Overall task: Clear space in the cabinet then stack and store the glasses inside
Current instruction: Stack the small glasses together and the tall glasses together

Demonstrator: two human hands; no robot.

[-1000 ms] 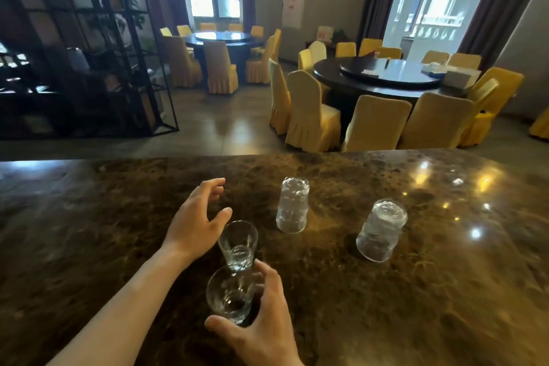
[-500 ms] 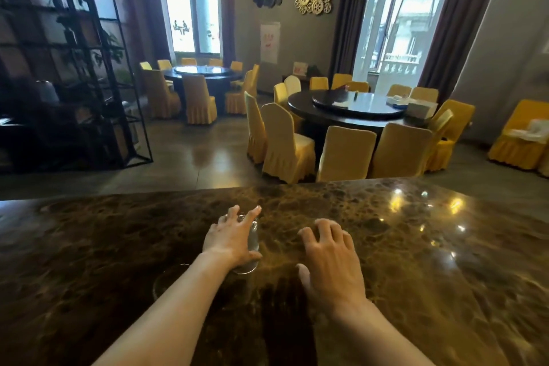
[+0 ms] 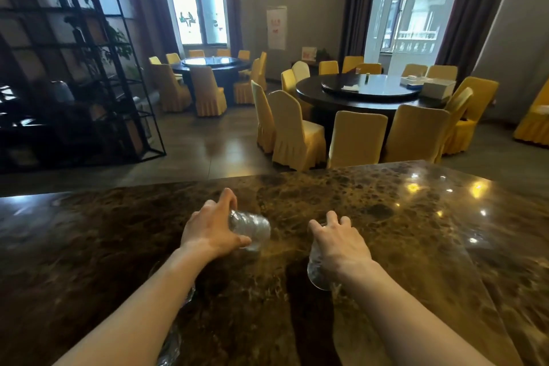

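A: Left hand?
B: Wrapped over a clear ribbed glass tumbler, tilted, poking out past the thumb.
A: Right hand?
B: Clasps a second clear glass beneath its palm, above the brown marble counter.

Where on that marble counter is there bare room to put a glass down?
Bare marble counter lies right of the right hand and far left of the left hand. Crowded: the middle, where each hand grips a glass.

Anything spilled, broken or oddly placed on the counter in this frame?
No spill or damage shows. Each hand grips a clear glass tipped off upright: the left hand holds its glass nearly sideways, and the right hand angles its glass over the marble counter.
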